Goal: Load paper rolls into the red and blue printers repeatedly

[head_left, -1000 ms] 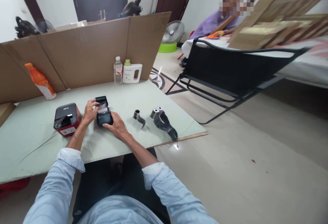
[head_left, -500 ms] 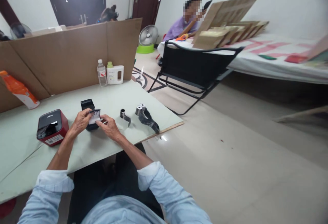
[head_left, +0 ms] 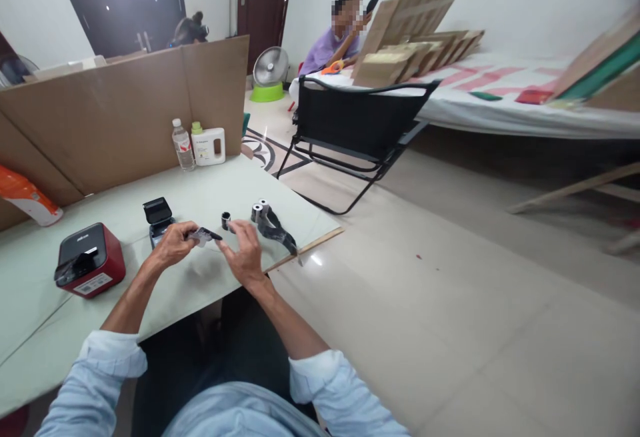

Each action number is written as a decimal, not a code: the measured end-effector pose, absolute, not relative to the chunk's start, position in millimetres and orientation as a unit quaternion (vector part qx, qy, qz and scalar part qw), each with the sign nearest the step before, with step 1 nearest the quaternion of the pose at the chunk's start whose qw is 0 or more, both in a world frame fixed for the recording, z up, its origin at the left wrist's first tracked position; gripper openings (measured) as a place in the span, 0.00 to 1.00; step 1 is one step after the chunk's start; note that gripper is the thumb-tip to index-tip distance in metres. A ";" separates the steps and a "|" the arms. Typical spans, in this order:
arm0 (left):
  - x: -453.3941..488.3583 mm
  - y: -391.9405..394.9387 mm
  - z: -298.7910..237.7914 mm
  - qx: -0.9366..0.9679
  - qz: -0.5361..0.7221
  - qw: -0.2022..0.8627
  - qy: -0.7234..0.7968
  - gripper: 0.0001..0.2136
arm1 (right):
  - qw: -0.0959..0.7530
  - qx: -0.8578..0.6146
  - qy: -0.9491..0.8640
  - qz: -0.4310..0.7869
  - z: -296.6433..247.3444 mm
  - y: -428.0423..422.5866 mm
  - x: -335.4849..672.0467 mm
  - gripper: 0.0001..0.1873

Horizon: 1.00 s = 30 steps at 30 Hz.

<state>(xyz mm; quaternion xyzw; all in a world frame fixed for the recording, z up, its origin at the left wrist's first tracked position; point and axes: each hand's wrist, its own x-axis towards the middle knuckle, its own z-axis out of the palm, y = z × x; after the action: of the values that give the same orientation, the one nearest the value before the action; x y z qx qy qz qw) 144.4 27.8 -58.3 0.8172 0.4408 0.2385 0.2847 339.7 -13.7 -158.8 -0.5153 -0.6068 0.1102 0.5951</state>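
My left hand [head_left: 173,245] pinches a small roll of paper [head_left: 204,235] a little above the pale green table [head_left: 45,304]. Just right of the roll, my right hand [head_left: 245,254] hovers with its fingers spread, touching nothing that I can see. Behind my left hand stands a small black printer [head_left: 158,217] with its lid up. A single small roll [head_left: 227,220] and a pair of rolls with dark curled strips [head_left: 267,220] lie beyond my right hand.
A red and black printer [head_left: 89,268] sits at the left. An orange bottle [head_left: 25,195], a water bottle [head_left: 183,145] and a white jug [head_left: 209,144] stand by the cardboard screen [head_left: 120,117]. A black folding chair [head_left: 357,130] stands right; a person sits behind it.
The roll has come out of the black printer and moved right in my left hand. My right hand has let go and spread. The view has swung right.
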 end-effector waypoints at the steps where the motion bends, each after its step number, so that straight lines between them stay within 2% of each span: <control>1: 147.3 31.3 -58.9 0.830 0.226 0.259 0.439 0.09 | 0.585 -0.540 -0.601 0.069 -160.7 -10.3 346.9 0.24; 5: 166.3 48.1 -62.6 0.873 0.183 0.189 0.411 0.12 | 0.526 -0.607 -0.593 0.053 -171.3 4.4 364.5 0.27; 9: 192.4 66.3 -73.6 0.903 0.127 0.145 0.384 0.15 | 0.471 -0.623 -0.616 0.107 -179.5 10.2 373.2 0.14; 11: 203.4 73.2 -80.7 0.914 0.107 0.130 0.368 0.16 | 0.457 -0.624 -0.622 0.123 -180.1 11.3 378.0 0.11; 21: 205.9 77.6 -80.9 0.910 0.150 0.154 0.355 0.22 | 0.477 -0.625 -0.602 0.143 -172.5 18.4 387.9 0.13; 26: 209.9 88.1 -66.7 0.891 0.179 0.096 0.406 0.19 | 0.474 -0.638 -0.587 0.149 -167.8 17.2 386.7 0.14; 30: 226.0 100.4 -64.7 0.879 0.135 0.104 0.445 0.14 | 0.464 -0.639 -0.595 0.152 -157.0 20.5 386.6 0.14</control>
<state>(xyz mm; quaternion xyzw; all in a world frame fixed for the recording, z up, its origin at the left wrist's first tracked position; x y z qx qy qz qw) 226.0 100.4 -64.7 0.8792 0.4451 0.1349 0.1037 386.6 20.5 -157.0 -0.6391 -0.5945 0.1516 0.4639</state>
